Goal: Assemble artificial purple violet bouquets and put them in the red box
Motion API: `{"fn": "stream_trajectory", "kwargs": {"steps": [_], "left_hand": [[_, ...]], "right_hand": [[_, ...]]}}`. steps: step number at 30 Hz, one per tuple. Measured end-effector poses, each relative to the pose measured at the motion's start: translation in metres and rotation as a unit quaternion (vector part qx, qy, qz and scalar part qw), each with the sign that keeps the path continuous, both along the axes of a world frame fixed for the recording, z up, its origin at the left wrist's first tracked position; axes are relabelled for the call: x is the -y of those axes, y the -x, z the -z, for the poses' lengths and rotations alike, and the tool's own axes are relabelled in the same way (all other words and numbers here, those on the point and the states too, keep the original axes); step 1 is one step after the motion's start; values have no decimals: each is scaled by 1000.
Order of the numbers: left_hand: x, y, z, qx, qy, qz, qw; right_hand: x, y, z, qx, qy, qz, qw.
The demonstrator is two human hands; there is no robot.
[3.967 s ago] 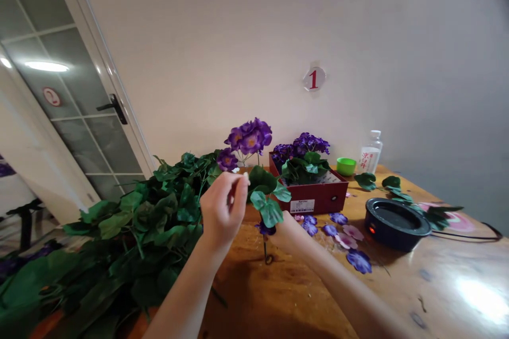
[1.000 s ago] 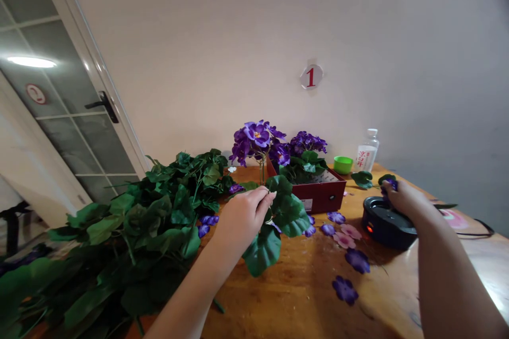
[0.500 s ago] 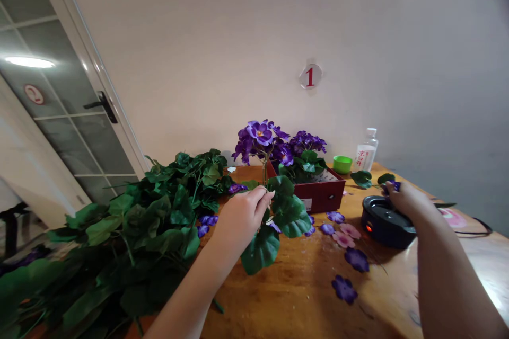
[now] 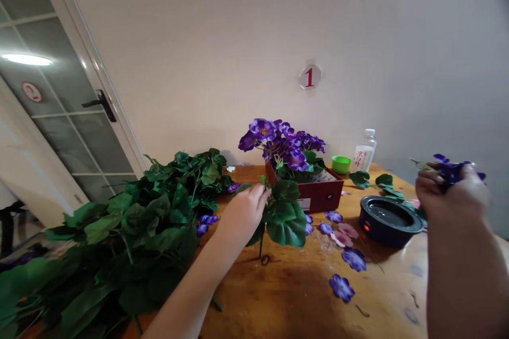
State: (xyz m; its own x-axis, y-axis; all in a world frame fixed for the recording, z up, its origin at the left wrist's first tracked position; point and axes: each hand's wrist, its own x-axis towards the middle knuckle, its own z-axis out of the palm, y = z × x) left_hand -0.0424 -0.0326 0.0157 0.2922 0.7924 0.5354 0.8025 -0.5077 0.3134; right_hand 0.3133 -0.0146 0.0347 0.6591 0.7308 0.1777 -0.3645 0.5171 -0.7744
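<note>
My left hand [image 4: 246, 204] is closed on an artificial flower stem, with broad green leaves [image 4: 288, 220] spreading to its right. Its lower end, with a small ring-like loop, comes down near the tabletop. A bunch of purple flowers [image 4: 264, 130] leans above this hand; its join to the held stem is hidden. At the right, raised above the table, my right hand [image 4: 451, 196] is closed around purple artificial flowers [image 4: 453, 169], their thin stems pointing left. Between the hands stands a round black pot [image 4: 392, 214] with a lit red light and a shiny interior.
A large heap of green artificial leaves [image 4: 131, 238] covers the table's left side. Behind are a dark red box [image 4: 324, 196] of purple flowers, a green cup [image 4: 341, 164] and a bottle [image 4: 363, 153]. Loose purple petals [image 4: 342, 287] and pink petals [image 4: 342, 235] lie on the wooden table [image 4: 294, 291].
My right hand has lifted away from the black pot, up and to the right, with the purple flowers. The flower bunch above my left hand has tipped right. The pot's interior is now uncovered.
</note>
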Motion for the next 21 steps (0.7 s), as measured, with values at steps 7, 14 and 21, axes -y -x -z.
{"fn": "stream_trajectory", "kwargs": {"steps": [7, 14, 21], "left_hand": [[-4, 9, -1, -73, -22, -10, 997], [9, 10, -7, -200, -96, 70, 973], [43, 17, -28, -196, -202, 130, 951]], "right_hand": [[26, 35, -26, -184, -149, -214, 948], [46, 132, -37, -21, -89, -383, 919], [40, 168, -19, 28, -58, -463, 884]]}}
